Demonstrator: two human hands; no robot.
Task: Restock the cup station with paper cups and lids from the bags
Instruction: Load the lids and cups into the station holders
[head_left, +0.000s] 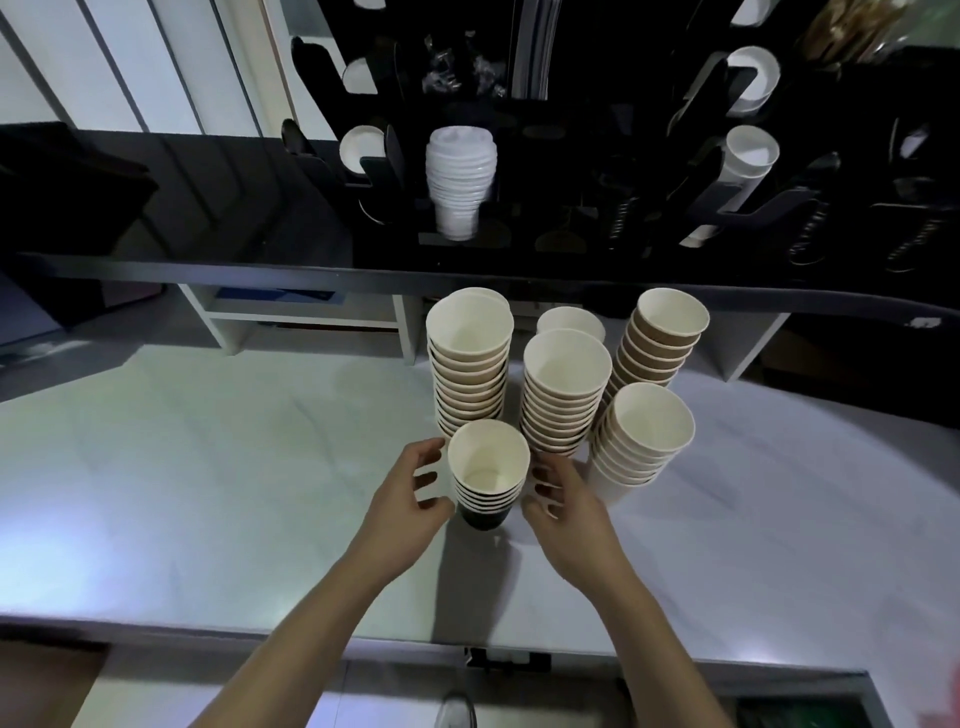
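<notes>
A short stack of black paper cups (487, 486) with white insides stands on the pale counter (208, 467). My left hand (415, 499) and my right hand (563, 504) sit on either side of it, fingers loosely curled toward the stack; contact is unclear. Behind it rise several taller stacks of kraft-brown cups (469, 364) (566, 395) (662, 343) and a white-walled stack (641, 441). On the dark shelf above, the black cup station (571, 171) holds a stack of white lids (460, 176) and white cups (748, 156) in slots.
The dark shelf edge (363, 273) overhangs the back of the counter. White shelf supports (223, 322) stand under it. A dark box (62, 197) sits at the left of the shelf. The counter's front edge (260, 634) runs below my forearms.
</notes>
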